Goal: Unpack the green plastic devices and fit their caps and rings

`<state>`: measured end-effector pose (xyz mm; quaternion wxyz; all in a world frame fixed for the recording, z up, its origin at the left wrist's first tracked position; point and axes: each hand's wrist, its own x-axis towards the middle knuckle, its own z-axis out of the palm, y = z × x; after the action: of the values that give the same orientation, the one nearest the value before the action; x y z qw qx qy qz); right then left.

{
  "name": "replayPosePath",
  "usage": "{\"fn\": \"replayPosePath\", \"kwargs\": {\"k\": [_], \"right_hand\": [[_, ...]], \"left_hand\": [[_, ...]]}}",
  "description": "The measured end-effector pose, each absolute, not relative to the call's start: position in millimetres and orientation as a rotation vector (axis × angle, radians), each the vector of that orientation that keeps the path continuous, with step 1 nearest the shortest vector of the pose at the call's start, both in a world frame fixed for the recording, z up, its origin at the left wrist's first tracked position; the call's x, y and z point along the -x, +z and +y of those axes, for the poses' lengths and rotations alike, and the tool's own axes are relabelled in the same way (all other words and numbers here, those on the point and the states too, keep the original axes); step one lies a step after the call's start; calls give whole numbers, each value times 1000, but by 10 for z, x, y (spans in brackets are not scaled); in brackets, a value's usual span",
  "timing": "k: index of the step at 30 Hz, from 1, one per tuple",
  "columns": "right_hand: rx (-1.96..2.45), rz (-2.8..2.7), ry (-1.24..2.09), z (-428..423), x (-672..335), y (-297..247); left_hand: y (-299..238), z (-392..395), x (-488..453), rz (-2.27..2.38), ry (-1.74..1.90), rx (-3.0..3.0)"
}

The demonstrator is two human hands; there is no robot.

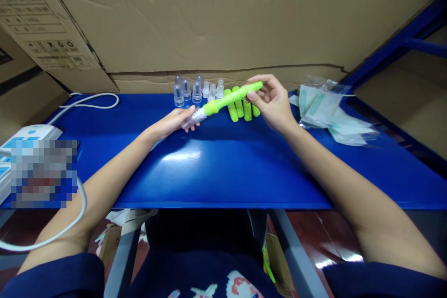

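My right hand (pixel 274 101) pinches the far end of a bright green pen-shaped tube (pixel 233 97) held slanted above the blue table (pixel 223 167). A clear plastic cap (pixel 195 118) sits on the tube's lower end, and the fingers of my left hand (pixel 174 121) are closed around it. Behind the tube lie several more green tubes (pixel 242 108) side by side. Several clear caps (pixel 195 89) stand upright in a cluster near the table's back edge.
Clear plastic packets (pixel 330 114) are piled at the right of the table. A white power strip (pixel 24 137) with a white cable (pixel 87 101) sits at the left edge. Cardboard (pixel 223 23) forms the wall behind.
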<state>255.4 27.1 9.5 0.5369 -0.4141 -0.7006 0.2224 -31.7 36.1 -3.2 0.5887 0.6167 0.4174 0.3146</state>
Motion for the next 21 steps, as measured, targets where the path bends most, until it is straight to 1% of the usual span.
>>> {"fn": "replayPosePath", "kwargs": {"k": [4,12,15,21], "right_hand": [[1010,-1667,371,197,-2508,151],[1095,-1620,186,320,-2561,69],[1100,-1588,156,428,-2652,21],[1085,-1556,193,549,-2770,-34]], "left_hand": [[-55,357,321,906,687,-1431],[11,402,341,843,812,-1243],[5,457,388,941,919,-1311],[-115,596,475,1289,1068,-1693]]}}
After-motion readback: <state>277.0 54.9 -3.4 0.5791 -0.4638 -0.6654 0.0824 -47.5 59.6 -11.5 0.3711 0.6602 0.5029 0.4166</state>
